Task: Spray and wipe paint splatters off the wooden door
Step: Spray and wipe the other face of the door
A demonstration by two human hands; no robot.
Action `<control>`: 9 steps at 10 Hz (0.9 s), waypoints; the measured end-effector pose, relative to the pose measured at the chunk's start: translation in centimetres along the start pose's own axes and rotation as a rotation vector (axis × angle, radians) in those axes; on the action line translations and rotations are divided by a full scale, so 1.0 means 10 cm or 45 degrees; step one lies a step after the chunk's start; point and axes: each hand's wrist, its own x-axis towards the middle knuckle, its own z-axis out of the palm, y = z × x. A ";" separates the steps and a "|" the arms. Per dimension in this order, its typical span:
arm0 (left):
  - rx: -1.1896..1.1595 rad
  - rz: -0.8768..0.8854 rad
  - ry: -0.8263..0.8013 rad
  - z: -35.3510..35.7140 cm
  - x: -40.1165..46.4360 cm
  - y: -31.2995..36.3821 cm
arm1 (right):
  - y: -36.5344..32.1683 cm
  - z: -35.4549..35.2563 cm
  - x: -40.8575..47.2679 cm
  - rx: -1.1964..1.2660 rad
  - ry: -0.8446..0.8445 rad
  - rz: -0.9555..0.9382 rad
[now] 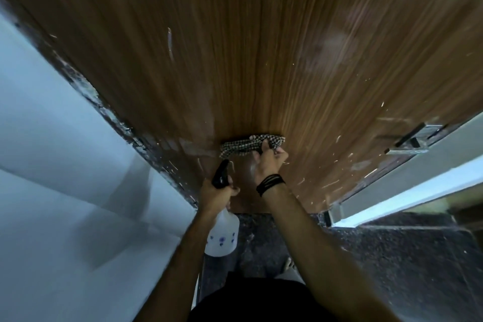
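Honestly, the tall brown wood-grain door [261,47] takes up most of what there is to see, and it is far from clean: white paint streaks and flecks [170,43] run across the middle and scatter thickly toward the silver metal lever handle [410,140] on the right edge. That handle side looks like the likeliest spot to be missed, since the wiping is happening well apart from it, low in the middle.

The pale grey wall [65,151] sits left of a paint-crusted dark frame, and scrubbing into that rough edge could snag the cloth or smear residue back onto the wood.

The translucent white plastic spray bottle with a black trigger head and small blue flowers [224,232] hangs in the left hand [215,195], whose grip is wrapped around the neck; the nozzle points at the door close by, so an accidental squeeze would soak one patch and send drips toward the dark speckled floor [392,256].

The black-and-white checked cloth [245,145] is bunched and pressed flat to the door by the right hand [269,161], fingers curled over it. Bunched so tightly, it may just spread loosened paint.
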 end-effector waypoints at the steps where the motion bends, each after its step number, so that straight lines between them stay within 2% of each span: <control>1: 0.027 0.033 0.001 0.04 -0.02 0.06 | 0.13 -0.08 0.09 0.229 0.006 0.136; 2: 0.056 0.064 -0.002 0.12 -0.07 0.09 | 0.26 -0.26 0.35 0.284 0.076 0.329; 3: 0.076 0.072 -0.011 0.25 -0.09 0.12 | 0.15 -0.54 0.41 -0.514 -0.010 0.212; 4: 0.086 0.037 -0.023 0.38 -0.12 0.12 | -0.06 -0.46 0.35 -0.316 -0.022 0.253; 5: 0.095 0.018 -0.036 0.53 -0.14 0.09 | -0.23 -0.45 0.41 0.500 0.030 0.431; 6: 0.133 -0.013 -0.021 0.67 -0.14 0.09 | -0.29 -0.55 0.46 0.245 0.064 0.280; 8: 0.150 0.016 -0.119 0.87 -0.13 0.20 | -0.42 -0.89 0.54 0.203 0.221 0.358; 9: 0.173 0.003 -0.158 1.02 -0.16 0.25 | -0.62 -1.10 0.66 0.304 0.283 0.279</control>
